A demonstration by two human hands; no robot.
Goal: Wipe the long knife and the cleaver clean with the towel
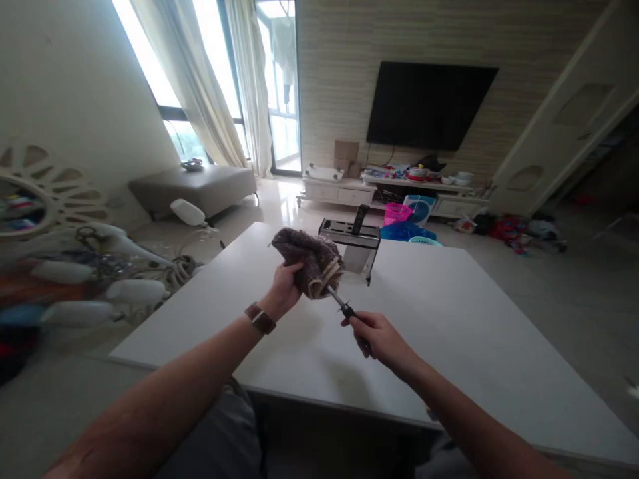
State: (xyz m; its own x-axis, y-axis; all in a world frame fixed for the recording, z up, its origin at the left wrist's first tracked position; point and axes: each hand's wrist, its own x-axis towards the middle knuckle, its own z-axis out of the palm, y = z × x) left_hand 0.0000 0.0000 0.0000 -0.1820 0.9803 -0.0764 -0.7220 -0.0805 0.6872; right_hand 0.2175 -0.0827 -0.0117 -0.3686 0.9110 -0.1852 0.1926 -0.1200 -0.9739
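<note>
Near the middle of the frame, the left hand [284,287] is gripping a brown cloth [312,259], its fingers clamped into the bunched fabric from the left side. The cloth is wrapping around the blade end of a knife [342,307], so the blade is hiding inside the folds. Just below and to the right, the right hand [382,339] is holding the knife's dark handle, fingers curled shut around it, the handle running up and left toward the cloth. Both are hovering above the white tabletop [449,319]. Behind the cloth, a knife rack [352,243] is standing on the tabletop.
</note>
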